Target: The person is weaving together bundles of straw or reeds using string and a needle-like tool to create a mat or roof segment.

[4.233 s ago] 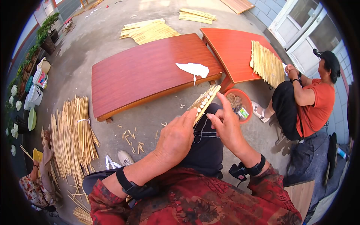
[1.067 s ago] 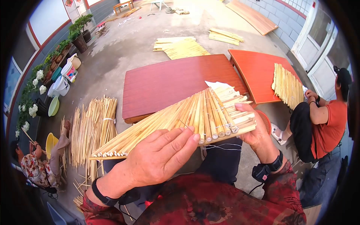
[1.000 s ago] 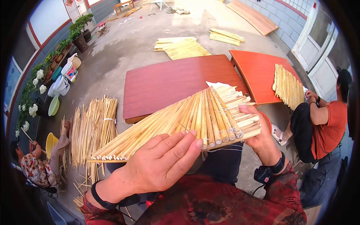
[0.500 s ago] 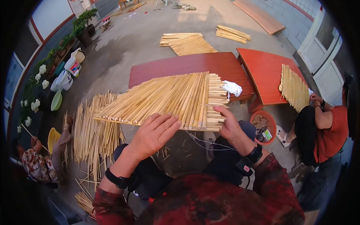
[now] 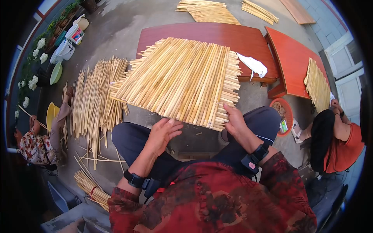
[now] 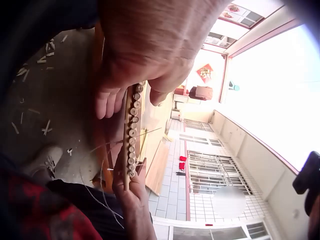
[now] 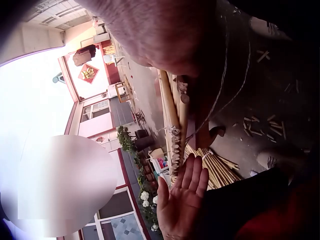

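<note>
A mat of pale yellow straight stalks [image 5: 175,81], laid side by side, is held up over the person's lap in the head view. Bound round stalk ends show along its near edge in the left wrist view, with thin thread hanging beneath. At the mat's near right corner, the right hand [image 5: 236,121] grips it, thumb on top and fingers mostly hidden below. The left hand [image 5: 161,134] is at the near edge, thumb by the rim, its fingers loosely extended. Seen from the right wrist, that left palm [image 7: 182,207] faces up with straight, spread fingers.
Beyond the mat stand a dark red low table [image 5: 194,33] with a white cloth [image 5: 252,65] and an orange-red table [image 5: 291,62]. A stalk pile [image 5: 97,101] lies left, a red basin [image 5: 283,112] right. One person sits on either side.
From the stalk row's end, the view has come round to the mat's broad face. The stalks, fanned out a second ago, now lie more even. The left hand has slid off the mat's top to its near edge.
</note>
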Demonstrator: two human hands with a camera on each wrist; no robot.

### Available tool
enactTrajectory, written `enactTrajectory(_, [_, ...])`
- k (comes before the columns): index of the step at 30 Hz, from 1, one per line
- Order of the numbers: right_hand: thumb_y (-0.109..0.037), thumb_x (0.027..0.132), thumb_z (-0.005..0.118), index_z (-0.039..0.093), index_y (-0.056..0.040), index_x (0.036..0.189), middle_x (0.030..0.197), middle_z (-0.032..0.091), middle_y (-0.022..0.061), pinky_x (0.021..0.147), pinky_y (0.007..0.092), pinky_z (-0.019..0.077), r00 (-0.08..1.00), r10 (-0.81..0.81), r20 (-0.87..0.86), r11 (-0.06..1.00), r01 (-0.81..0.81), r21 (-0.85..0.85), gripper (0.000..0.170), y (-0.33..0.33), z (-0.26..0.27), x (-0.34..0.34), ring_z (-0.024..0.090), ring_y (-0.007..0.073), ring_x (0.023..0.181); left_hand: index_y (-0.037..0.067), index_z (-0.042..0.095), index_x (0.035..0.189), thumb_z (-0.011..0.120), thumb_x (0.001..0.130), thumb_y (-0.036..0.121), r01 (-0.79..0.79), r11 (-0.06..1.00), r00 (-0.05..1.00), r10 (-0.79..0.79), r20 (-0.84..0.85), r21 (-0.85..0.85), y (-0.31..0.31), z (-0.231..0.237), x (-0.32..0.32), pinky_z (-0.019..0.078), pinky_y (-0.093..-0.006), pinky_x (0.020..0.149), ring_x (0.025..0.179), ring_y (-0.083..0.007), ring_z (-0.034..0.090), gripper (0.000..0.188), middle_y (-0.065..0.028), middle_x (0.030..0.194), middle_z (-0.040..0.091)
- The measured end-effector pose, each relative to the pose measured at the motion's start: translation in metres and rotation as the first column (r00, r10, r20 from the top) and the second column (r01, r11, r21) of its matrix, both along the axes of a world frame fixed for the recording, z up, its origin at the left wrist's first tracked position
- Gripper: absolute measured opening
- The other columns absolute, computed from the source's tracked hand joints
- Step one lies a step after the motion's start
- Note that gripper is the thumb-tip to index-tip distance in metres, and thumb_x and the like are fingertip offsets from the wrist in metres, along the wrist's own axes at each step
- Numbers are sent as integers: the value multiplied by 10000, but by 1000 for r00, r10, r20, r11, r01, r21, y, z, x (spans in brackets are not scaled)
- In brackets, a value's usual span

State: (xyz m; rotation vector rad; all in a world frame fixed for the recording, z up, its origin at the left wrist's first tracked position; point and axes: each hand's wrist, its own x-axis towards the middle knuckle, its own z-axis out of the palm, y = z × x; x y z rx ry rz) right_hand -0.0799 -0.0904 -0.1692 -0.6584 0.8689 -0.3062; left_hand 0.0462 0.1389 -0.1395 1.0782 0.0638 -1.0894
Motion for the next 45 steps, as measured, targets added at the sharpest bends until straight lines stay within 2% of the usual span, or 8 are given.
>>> enactTrajectory(27, [-269, 963, 421, 428, -20, 1241, 1140, 559, 142, 827, 429, 503, 900, 237, -366, 970, -240, 38, 373, 15, 4, 0, 595, 248, 977, -187, 431, 1038, 624, 824, 37, -69, 997, 990, 64, -125, -34, -15, -31, -10, 556, -469, 775, 881, -287, 626, 365, -228, 979, 575])
enactTrajectory(32, [-269, 918, 523, 506, 2, 1168, 1048, 604, 152, 755, 375, 497, 461, 553, -694, 576, -813, -81, 370, -4, 29, -4, 625, 251, 885, -168, 422, 1069, 610, 826, 33, -75, 997, 994, 74, -80, -5, -17, -37, -6, 557, -461, 771, 894, -282, 625, 367, -223, 985, 575])
enactTrajectory(33, [-269, 918, 523, 506, 2, 1168, 1048, 604, 152, 755, 375, 497, 468, 544, -696, 583, -808, -87, 370, -6, 44, -6, 625, 251, 885, -156, 420, 1089, 606, 827, 33, -93, 996, 994, 93, -61, 4, -18, -37, -6, 558, -458, 770, 901, -282, 624, 373, -218, 988, 577])
enactTrajectory(35, [-240, 863, 578, 549, 0, 1104, 993, 598, 197, 759, 398, 489, 463, 248, -851, -33, -874, -485, 341, -8, 86, -14, 605, 323, 878, -139, 420, 1106, 604, 828, 35, -105, 994, 993, 106, -60, 28, -19, -36, -4, 558, -457, 768, 896, -276, 624, 377, -210, 993, 578])
enactTrajectory(38, [-120, 852, 595, 578, -32, 1083, 996, 603, 165, 791, 356, 466, 776, 129, -617, -173, -595, -785, 248, -29, 147, -30, 580, 330, 940, -72, 438, 1142, 603, 833, 59, -108, 991, 992, 113, -55, 77, -19, -39, 0, 559, -441, 758, 841, -232, 628, 373, -155, 1003, 597])
enactTrajectory(41, [-131, 895, 581, 631, -37, 971, 856, 620, 23, 683, 220, 464, 967, -129, -221, 195, -194, -961, 130, -70, 175, -67, 569, 71, 749, -23, 483, 1121, 617, 838, 99, -139, 985, 990, 137, 28, 106, -16, -51, 7, 552, -427, 741, 850, -236, 634, 336, -136, 999, 617])
enactTrajectory(43, [-166, 907, 573, 630, -33, 942, 780, 610, -7, 597, 179, 439, 949, -299, -98, 165, -49, -985, 149, -110, 162, -104, 515, 33, 632, 23, 511, 1068, 637, 837, 128, -126, 980, 992, 127, 4, 154, -13, -48, 14, 531, -424, 742, 846, -247, 626, 283, -91, 979, 612])
enactTrajectory(45, [-195, 906, 571, 620, -40, 890, 748, 596, -9, 569, 187, 443, 922, -349, -168, 408, -12, -913, 163, -141, 116, -147, 517, 41, 618, 33, 484, 1121, 651, 833, 167, -121, 976, 993, 118, 30, 179, -8, -53, 22, 531, -388, 719, 857, -223, 625, 359, -99, 1015, 610])
